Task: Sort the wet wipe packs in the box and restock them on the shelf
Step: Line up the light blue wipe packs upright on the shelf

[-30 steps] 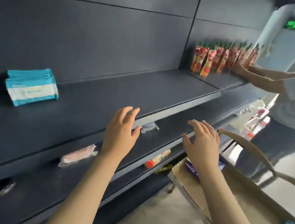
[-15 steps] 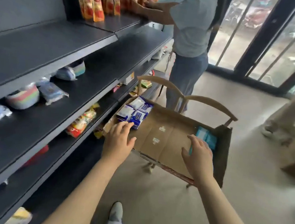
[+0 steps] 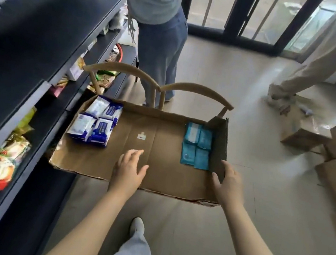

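White packs [image 3: 95,121] — four, teal packs [image 3: 197,146] — four

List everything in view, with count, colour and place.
box: one, brown, on the chair
chair: one, tan, beside the shelf
white-blue packs: at least four, box's left end
teal packs: four showing, box's right end
shelf: one, black, left
snack bags: several, mixed colours, on the shelf
other boxes: at least three, brown, floor at right
people: two, one at the shelf, one far right
left hand: open, over the box floor
right hand: open, at the box's right wall
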Action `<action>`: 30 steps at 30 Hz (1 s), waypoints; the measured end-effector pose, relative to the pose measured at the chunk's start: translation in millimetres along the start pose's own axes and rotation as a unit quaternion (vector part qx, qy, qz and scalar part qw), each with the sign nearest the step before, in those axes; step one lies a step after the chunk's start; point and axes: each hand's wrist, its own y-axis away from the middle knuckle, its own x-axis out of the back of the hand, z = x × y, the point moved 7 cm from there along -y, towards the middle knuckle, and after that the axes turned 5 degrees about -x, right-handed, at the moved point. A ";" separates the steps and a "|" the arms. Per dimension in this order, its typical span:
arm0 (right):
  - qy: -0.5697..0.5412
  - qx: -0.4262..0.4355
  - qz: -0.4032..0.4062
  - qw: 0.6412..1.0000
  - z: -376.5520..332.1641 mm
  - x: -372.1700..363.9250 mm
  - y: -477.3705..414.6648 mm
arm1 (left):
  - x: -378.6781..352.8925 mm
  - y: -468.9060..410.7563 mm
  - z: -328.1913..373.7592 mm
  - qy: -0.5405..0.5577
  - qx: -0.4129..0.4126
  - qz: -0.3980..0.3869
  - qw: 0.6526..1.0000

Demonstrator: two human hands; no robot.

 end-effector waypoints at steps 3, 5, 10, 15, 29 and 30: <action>-0.010 -0.032 -0.018 0.999 11.4 -8.3 -36.4 | -22.1 -43.3 4.7 0.025 0.004 -0.040 0.999; -0.018 -0.049 -0.019 0.998 18.4 -12.4 -61.9 | -36.3 -70.3 8.5 0.044 0.010 -0.061 0.997; -0.033 -0.089 -0.038 0.995 39.9 -49.5 -143.6 | -90.8 -136.4 4.5 0.064 0.047 -0.090 0.993; -0.050 -0.109 -0.087 0.989 67.8 -124.7 -237.3 | -177.4 -197.0 -17.4 0.093 0.117 -0.110 0.983; -0.112 -0.131 -0.123 0.977 124.5 -246.4 -383.4 | -381.5 -343.8 -22.4 0.222 0.256 -0.121 0.933; -0.126 -0.132 -0.117 0.976 126.5 -247.9 -385.8 | -387.8 -346.0 -23.9 0.223 0.261 -0.120 0.931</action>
